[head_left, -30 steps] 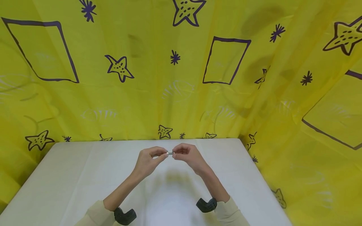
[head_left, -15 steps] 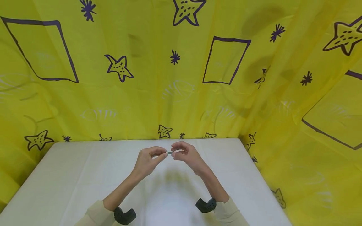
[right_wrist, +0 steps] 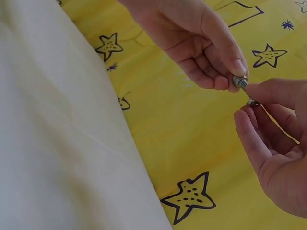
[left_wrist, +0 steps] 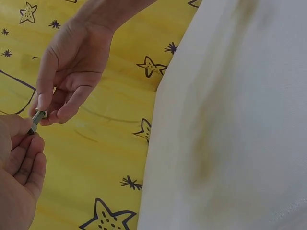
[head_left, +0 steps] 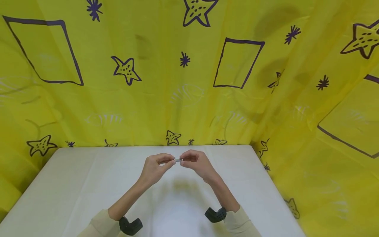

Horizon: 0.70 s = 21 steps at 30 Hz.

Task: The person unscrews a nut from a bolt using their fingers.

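Both hands meet above the far part of the white table around a small metal bolt point(head_left: 178, 160). My left hand point(head_left: 155, 167) pinches the bolt's thicker end between thumb and fingers. In the right wrist view the threaded shank of the bolt point(right_wrist: 243, 84) shows between the hands. A small nut point(right_wrist: 253, 102) sits at its other end, by the right fingertips. Thumb and fingers of my right hand point(head_left: 198, 163) pinch at the nut. The left wrist view has the left hand point(left_wrist: 17, 177) at lower left, with the right hand point(left_wrist: 76, 67) above it; fingertips partly hide the bolt.
The white table point(head_left: 112, 184) spreads beneath the hands. A yellow curtain point(head_left: 148, 98) with starfish drawings hangs behind it and along the right side. Dark curved devices point(head_left: 131, 226) are worn at both wrists, below beige sleeves.
Half a second ago the right fingers were lifted and spread from the thumb; they have come back together at the bolt's end. The left hand keeps its hold. The view has shifted slightly.
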Available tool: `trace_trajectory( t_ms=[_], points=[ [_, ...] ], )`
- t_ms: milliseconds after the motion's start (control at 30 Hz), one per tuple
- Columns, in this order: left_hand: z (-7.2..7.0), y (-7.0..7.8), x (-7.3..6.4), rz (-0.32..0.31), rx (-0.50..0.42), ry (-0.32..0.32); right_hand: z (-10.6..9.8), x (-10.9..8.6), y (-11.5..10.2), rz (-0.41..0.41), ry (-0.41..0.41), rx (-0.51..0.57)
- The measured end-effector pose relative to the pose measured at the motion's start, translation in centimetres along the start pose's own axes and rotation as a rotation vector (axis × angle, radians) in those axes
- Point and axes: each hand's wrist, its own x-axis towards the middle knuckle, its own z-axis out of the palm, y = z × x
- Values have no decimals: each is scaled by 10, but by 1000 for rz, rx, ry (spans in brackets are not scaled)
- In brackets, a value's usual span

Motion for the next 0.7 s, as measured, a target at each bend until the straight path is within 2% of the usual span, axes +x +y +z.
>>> trace_trajectory(
  t_ms=[267,567,700],
  points=[
    [1,0,1,6,2,4,1,0,1,-35,4,3],
    [2,0,1,2,-3,0,1,0,3,58,1,47],
    [2,1,2,-2,-5,-4,0,0,4,69,-5,57]
  ],
)
